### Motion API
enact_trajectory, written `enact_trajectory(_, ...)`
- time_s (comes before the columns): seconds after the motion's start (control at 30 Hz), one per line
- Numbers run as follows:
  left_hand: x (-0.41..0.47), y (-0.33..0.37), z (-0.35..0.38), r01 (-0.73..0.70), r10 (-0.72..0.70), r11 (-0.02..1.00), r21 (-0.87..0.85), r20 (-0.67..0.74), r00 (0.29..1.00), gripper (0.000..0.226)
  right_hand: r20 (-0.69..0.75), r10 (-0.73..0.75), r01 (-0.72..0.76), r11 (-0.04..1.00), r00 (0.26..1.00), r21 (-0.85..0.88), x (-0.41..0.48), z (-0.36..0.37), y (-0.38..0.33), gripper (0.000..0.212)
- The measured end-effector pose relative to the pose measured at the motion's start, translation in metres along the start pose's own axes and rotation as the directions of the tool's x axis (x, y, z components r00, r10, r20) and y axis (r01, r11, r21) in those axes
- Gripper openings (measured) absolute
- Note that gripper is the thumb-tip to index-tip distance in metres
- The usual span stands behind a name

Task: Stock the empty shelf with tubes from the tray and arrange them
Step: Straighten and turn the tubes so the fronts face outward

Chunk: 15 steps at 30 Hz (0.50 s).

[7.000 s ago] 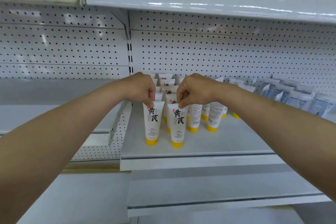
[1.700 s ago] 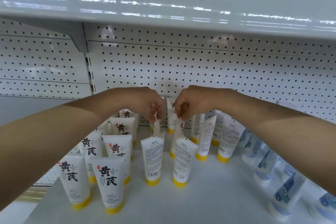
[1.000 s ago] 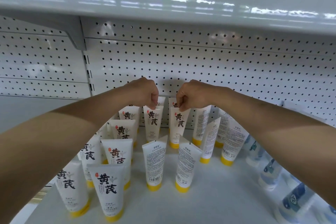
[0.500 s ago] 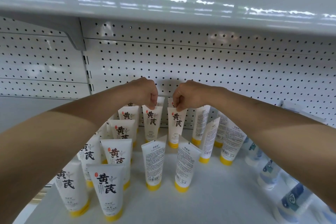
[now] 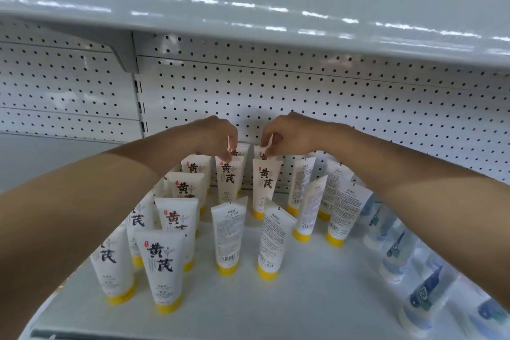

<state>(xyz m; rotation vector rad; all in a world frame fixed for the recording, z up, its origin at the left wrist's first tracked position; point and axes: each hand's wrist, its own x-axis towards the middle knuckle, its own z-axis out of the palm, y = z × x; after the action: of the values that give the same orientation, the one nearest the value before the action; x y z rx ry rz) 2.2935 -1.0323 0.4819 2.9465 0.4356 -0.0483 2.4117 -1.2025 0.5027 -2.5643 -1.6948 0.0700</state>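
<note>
Several white tubes with yellow caps stand cap-down on the white shelf (image 5: 331, 292). The left rows (image 5: 162, 265) show black characters; two tubes in the middle (image 5: 229, 237) and those further right (image 5: 342, 212) show their back labels. My left hand (image 5: 215, 135) pinches the crimped top of a rear tube (image 5: 240, 149) by the pegboard. My right hand (image 5: 292, 132) pinches the top of the neighbouring rear tube (image 5: 260, 152). Two front-facing tubes (image 5: 230, 182) stand just before them. No tray is in view.
The upper shelf (image 5: 248, 8) hangs low over my hands. A perforated back wall (image 5: 345, 107) closes the rear. Blue-and-white tubes (image 5: 394, 246) stand along the right side. Bare shelf surface lies at the front middle.
My hands left the two front-facing tubes, which now show their printed characters, and moved slightly up and back onto the tubes behind. The camera tilted up a little.
</note>
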Motion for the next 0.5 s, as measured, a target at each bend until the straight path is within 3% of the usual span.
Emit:
enact_trajectory(0.13,-0.032,0.015,-0.011,-0.062,0.055,0.995,-0.074,-0.094,0.994,0.017,-0.013,-0.053,0.053,0.999,0.999,0.01,-0.025,-0.012,-0.008,0.018)
enact_trajectory(0.3,-0.077,0.034,-0.018,-0.15,0.164,0.978,-0.145,0.086,0.983,0.015,0.209,-0.163,0.128,0.977,0.964,0.169,-0.066,-0.023,-0.025,0.016)
enact_trajectory(0.5,-0.107,0.046,-0.016,-0.136,0.148,0.988,-0.07,0.23,0.962,0.018,0.332,-0.17,0.162,0.985,0.928,0.053,-0.092,-0.021,-0.051,0.014)
